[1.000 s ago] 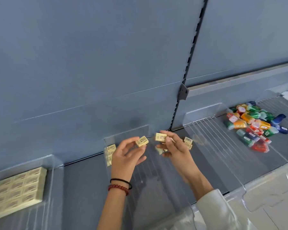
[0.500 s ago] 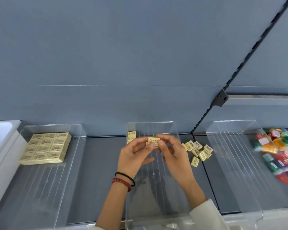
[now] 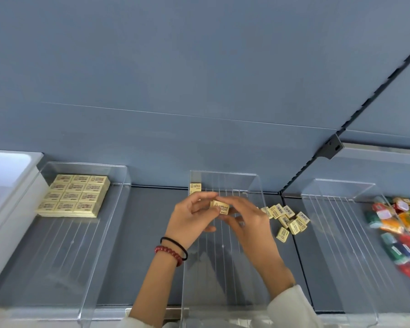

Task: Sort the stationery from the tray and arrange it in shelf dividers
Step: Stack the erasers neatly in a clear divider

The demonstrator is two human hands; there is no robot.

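Observation:
My left hand (image 3: 190, 221) and my right hand (image 3: 247, 221) meet over the middle clear divider (image 3: 256, 185) and together pinch small cream erasers (image 3: 220, 206). How many are in the pinch is unclear. A placed eraser (image 3: 195, 187) stands at that divider's back left corner. A loose pile of several cream erasers (image 3: 288, 217) lies on the shelf just right of my right hand. The left divider (image 3: 121, 176) holds a neat block of larger cream erasers (image 3: 75, 195).
The right divider (image 3: 336, 197) has a heap of coloured items (image 3: 402, 223) beside it at the far right. A white surface (image 3: 5, 166) sits at far left. The blue back wall and a black slotted upright (image 3: 334, 147) stand behind the shelf.
The view swung left and down. My hands came together from apart, each with an eraser, and now hold erasers jointly over the middle divider.

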